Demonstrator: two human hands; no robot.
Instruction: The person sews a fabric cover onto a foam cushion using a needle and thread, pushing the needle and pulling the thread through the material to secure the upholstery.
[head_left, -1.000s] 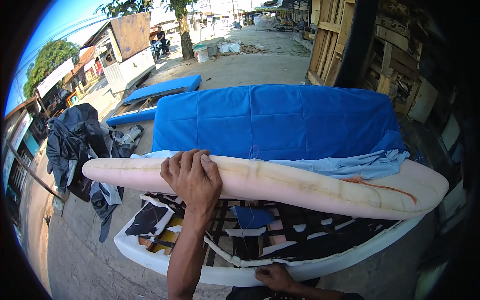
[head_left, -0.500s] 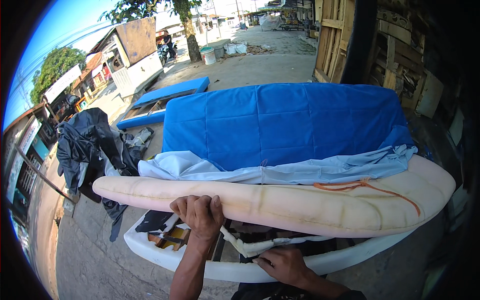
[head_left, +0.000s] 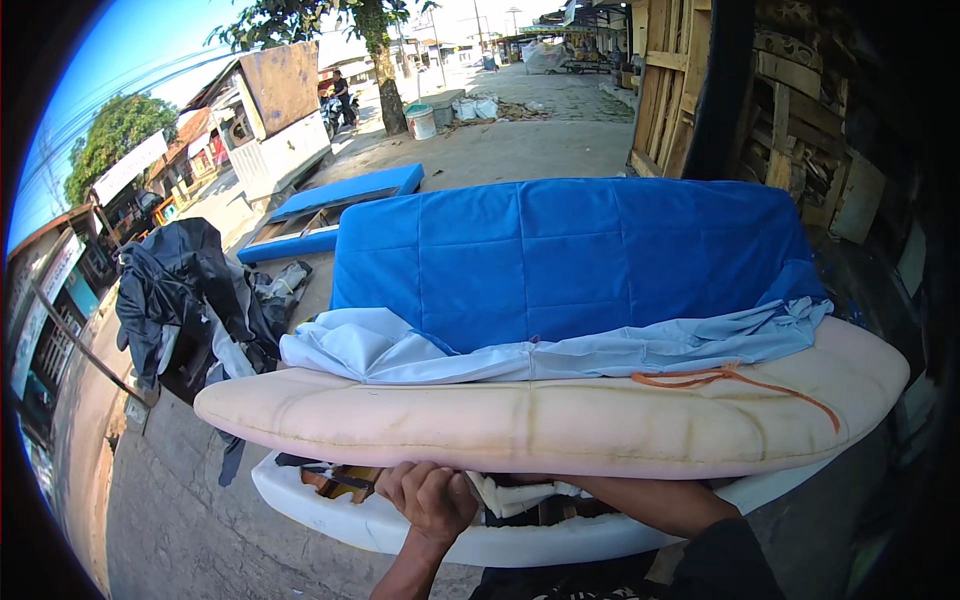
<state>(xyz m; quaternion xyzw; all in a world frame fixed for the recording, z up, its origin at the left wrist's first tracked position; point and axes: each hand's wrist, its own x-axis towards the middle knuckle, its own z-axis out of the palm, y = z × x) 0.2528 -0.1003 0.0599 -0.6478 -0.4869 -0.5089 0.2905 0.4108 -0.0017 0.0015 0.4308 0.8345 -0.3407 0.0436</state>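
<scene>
We curl our left hand (head_left: pixel 430 500) at the creased, rounded foam (head_left: pixel 580 425), its grip unclear. Foam hides our right hand.

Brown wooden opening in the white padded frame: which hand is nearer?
Left. The left hand is just right of the wooden opening; the right hand is hidden under the pale foam cushion, its forearm farther right.

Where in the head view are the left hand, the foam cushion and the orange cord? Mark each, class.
Left hand (head_left: pixel 432 499): head view, back of the hand.
Foam cushion (head_left: pixel 570 430): head view, middle of its near side.
Orange cord (head_left: pixel 722 374): head view, on its bunched part.
</scene>
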